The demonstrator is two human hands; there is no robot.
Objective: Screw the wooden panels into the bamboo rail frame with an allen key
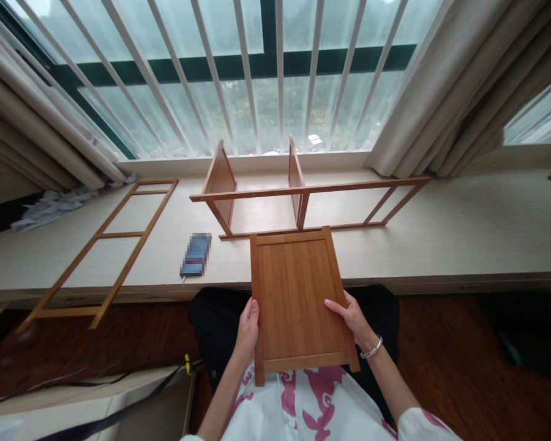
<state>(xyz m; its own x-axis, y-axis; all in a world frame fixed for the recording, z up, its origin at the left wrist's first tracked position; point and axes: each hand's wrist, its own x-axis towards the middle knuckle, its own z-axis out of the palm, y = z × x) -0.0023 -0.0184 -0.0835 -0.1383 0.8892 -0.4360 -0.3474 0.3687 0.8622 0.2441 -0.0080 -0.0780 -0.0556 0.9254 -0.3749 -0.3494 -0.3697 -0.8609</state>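
Note:
A square wooden shelf panel [300, 300] is held tilted above my lap, between both hands. My left hand [249, 327] grips its left edge, thumb along the side rail. On the opposite edge, my right hand [352, 317] holds on with its thumb laid over the face; the other fingers are hidden beneath. Just beyond the panel's far edge, a partly assembled wooden shelf frame [266, 192] rests on the sill. Two panels stand up from that frame at its left and middle, while its right part is open.
A ladder-like wooden side frame [119, 234] lies at the left, its near end jutting past the edge of the white sill [477, 239]. A phone [196, 254] lies right of it. Behind are window bars [280, 79] and curtains [422, 92]. A dark strap [133, 407] crosses the lower left.

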